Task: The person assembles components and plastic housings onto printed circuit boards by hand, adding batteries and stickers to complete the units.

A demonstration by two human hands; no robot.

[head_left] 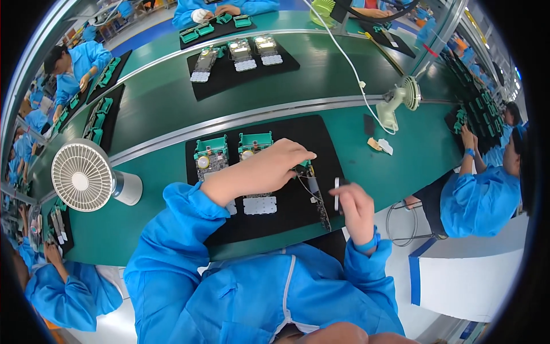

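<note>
My left hand [260, 172] reaches across the black mat, its fingers closed on the green end of a circuit board [316, 198]. The board stands tilted on its edge, with thin wires along its side. To its right, my right hand [358, 209] is closed on a small flat object with a white edge and a dark side [337, 192]; its kind is unclear. Two more circuit boards lie flat on the mat, each with a green plastic frame: one at the left [211, 152] and one in the middle [255, 142]. My left hand and forearm partly cover both.
A white fan [83, 175] stands at the left, and a small green fan [398, 103] at the right with a white cable. Scraps [381, 145] lie near it. Beyond the metal rail [229, 121], another black mat [275, 67] carries boards. Co-workers sit on both sides [478, 195].
</note>
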